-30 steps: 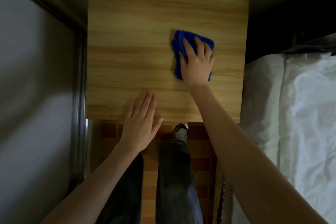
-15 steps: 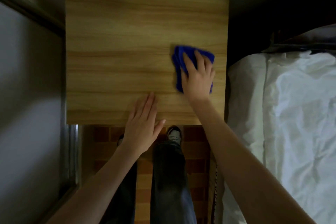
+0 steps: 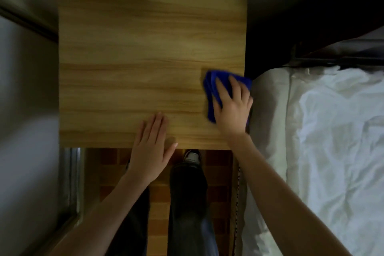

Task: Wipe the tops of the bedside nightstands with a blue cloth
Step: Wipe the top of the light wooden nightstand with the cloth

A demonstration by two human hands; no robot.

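Observation:
A light wood-grain nightstand (image 3: 133, 64) fills the middle of the view, its top bare. My right hand (image 3: 233, 108) presses flat on a folded blue cloth (image 3: 209, 87) at the top's right edge, where the cloth's far corner hangs slightly over the side. My left hand (image 3: 152, 147) rests flat at the front edge, fingers together on the wood, palm past the rim, holding nothing.
A bed with a crumpled white sheet (image 3: 324, 151) lies right against the nightstand's right side. A pale wall and a metal-framed panel (image 3: 70, 183) stand on the left. My legs and a shoe (image 3: 192, 157) stand on brown tiled floor below the front edge.
My right hand has slid the blue cloth rightward and toward me, from the middle right of the top to its right edge. My left hand has stayed at the front edge.

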